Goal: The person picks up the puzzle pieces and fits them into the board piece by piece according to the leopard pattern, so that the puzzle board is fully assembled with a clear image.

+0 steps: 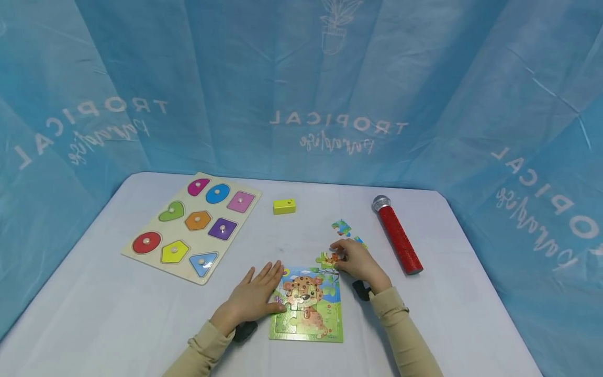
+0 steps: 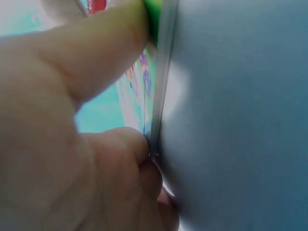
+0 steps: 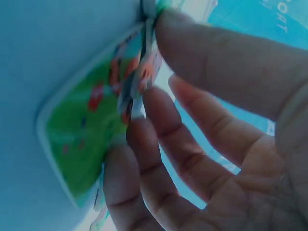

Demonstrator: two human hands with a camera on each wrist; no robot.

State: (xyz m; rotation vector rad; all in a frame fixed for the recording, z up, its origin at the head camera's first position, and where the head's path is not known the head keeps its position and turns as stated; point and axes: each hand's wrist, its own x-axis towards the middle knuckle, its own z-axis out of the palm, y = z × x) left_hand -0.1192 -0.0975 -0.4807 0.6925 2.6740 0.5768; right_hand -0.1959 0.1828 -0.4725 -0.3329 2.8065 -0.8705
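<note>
A leopard jigsaw puzzle [image 1: 308, 314] in a green-edged square board lies near the front of the table. My left hand [image 1: 254, 296] rests flat along its left side, fingers spread, thumb over the board's edge; in the left wrist view the thumb [image 2: 96, 53] lies against that edge. Just beyond the board's top right corner, my right hand [image 1: 360, 262] has its fingers curled over orange-and-green puzzle pieces [image 1: 330, 259]. In the right wrist view, thumb and fingers pinch a puzzle piece [image 3: 145, 72] seen nearly edge-on, beside a green piece [image 3: 77, 139] with red marks.
Blue-green loose pieces [image 1: 341, 228] lie behind the right hand. A red toy microphone [image 1: 400, 241] lies to the right. At the back stands a yellow block [image 1: 284, 207]. A knobbed shape board [image 1: 179, 228] lies at the left. Blue printed cloth [image 1: 301, 78] surrounds the table.
</note>
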